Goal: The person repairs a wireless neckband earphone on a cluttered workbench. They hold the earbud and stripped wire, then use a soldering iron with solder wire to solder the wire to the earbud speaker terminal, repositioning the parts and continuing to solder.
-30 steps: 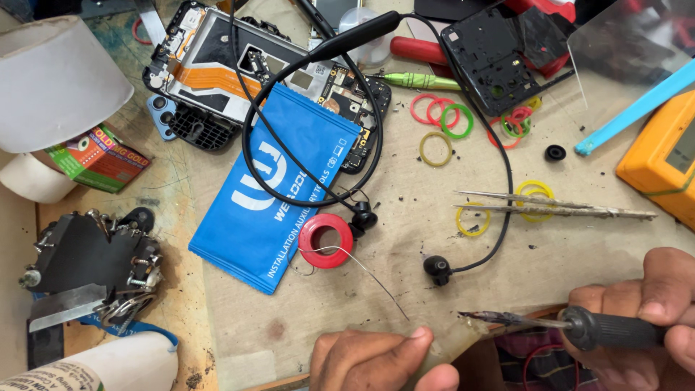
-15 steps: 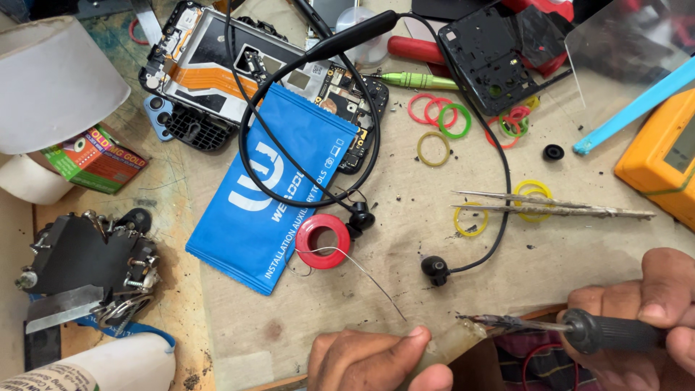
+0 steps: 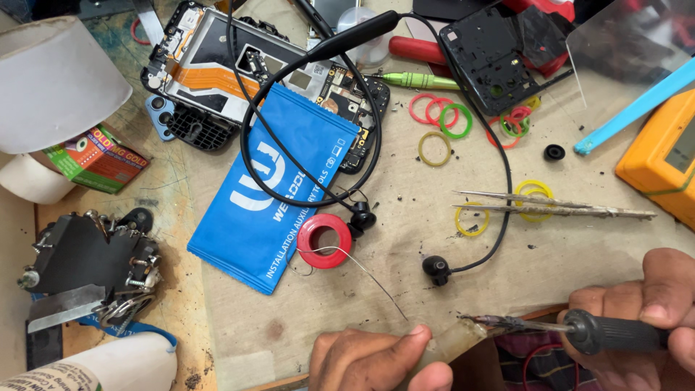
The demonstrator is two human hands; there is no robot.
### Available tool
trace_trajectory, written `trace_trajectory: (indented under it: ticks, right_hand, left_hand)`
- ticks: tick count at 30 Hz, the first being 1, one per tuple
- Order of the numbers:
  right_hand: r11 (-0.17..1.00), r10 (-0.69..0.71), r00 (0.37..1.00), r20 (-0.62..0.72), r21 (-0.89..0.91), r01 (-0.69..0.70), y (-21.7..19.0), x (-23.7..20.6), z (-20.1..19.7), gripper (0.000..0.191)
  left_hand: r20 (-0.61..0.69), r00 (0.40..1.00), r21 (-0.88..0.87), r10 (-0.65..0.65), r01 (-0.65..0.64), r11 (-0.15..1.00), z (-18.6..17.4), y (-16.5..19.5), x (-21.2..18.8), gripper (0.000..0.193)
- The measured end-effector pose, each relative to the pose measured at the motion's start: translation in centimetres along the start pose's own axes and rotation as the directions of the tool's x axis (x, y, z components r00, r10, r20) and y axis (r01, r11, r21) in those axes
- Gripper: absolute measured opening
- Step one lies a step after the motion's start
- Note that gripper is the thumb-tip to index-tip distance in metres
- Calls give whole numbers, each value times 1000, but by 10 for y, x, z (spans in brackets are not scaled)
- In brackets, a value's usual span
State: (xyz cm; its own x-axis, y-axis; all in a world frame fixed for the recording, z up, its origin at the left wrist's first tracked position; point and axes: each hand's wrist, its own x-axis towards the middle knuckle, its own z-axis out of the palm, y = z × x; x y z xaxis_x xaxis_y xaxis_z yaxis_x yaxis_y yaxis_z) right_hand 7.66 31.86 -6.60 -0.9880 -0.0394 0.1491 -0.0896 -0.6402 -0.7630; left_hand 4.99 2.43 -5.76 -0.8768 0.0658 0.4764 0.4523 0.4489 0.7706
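Your right hand (image 3: 644, 318) sits at the lower right edge of the bench, fingers wrapped tight around the black grip of a soldering iron (image 3: 565, 329). The iron lies almost level, its dark tip pointing left and meeting the end of a small translucent tube (image 3: 456, 340). Your left hand (image 3: 376, 358) comes up from the bottom edge, knuckles up, thumb and fingers pinched shut on that tube, which sticks out to the right toward the tip.

Just above your left hand a thin solder wire (image 3: 369, 279) runs up and left to a red spool (image 3: 324, 240) lying flat on the worn bench top (image 3: 434, 232). The spool touches the lower corner of a blue foil pouch (image 3: 279, 185). Beside it lie two black earbuds (image 3: 436, 269) on a looping black cable.

To the right, a pair of metal tweezers (image 3: 550, 204) rests across yellow rubber bands (image 3: 532, 195), with an orange meter (image 3: 662, 156) at the far right edge. At the left sits a black clamp-like holder (image 3: 87, 261); what it carries I cannot tell.

Farther up, more rubber bands (image 3: 441, 119) in red, green and yellow are scattered about. At the top lie an opened phone (image 3: 239, 72) with its board bare and a black phone frame (image 3: 492, 61). A white lamp shade (image 3: 54, 83) fills the upper left.
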Motion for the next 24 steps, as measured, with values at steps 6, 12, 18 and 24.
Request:
trace_trajectory:
  ticks: [6, 12, 18, 24]
  right_hand:
    - [1000, -14, 997, -70, -10, 13, 2, -7, 4, 16]
    - [1000, -3, 995, -104, -6, 2, 1, -7, 4, 19]
    - [999, -3, 995, -104, -42, -1, 3, -9, 4, 19]
    - [995, -11, 997, -78, 102, 19, 9, -11, -7, 20]
  left_hand:
    - [-10, 1000, -10, 0, -1, 1000, 1, -1, -2, 35]
    - [-6, 1000, -6, 6, -6, 1000, 1, -1, -1, 35]
    - [-14, 1000, -10, -7, 7, 1000, 2, 0, 0, 34]
    - [-41, 999, 27, -28, 29, 999, 4, 5, 1, 31]
